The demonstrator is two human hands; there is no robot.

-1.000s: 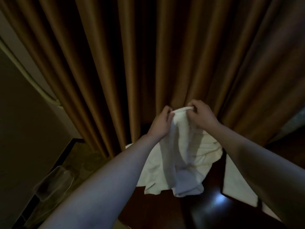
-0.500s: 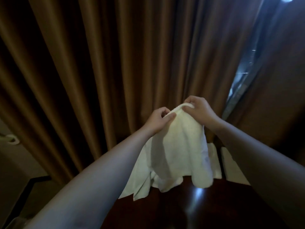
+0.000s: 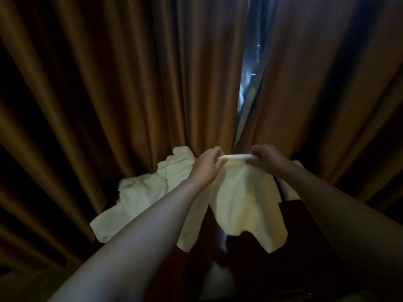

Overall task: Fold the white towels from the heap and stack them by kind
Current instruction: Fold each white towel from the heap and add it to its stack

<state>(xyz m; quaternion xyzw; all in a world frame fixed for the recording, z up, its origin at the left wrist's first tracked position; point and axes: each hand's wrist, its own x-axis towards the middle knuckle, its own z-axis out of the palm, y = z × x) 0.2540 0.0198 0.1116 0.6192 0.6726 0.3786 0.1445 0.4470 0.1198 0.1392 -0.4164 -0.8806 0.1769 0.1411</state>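
I hold a small white towel point(image 3: 242, 199) up in the air by its top edge. My left hand point(image 3: 207, 165) pinches the left end of that edge and my right hand point(image 3: 265, 158) pinches the right end, a short stretch of hem taut between them. The cloth hangs down loosely over the dark wooden table point(image 3: 250, 258). A crumpled heap of white towels point(image 3: 148, 192) lies on the table to the left, behind my left forearm. Another white towel point(image 3: 290, 190) shows at the right, partly hidden by my right arm.
Brown curtains point(image 3: 130, 94) hang close behind the table across the whole view. A narrow gap point(image 3: 248, 68) between two panels lets in pale light. The room is dim and the table's edges are hard to make out.
My hands have moved slightly apart along the towel's top edge, stretching it. The view has swung right and up, bringing the heap and the curtain gap into sight.
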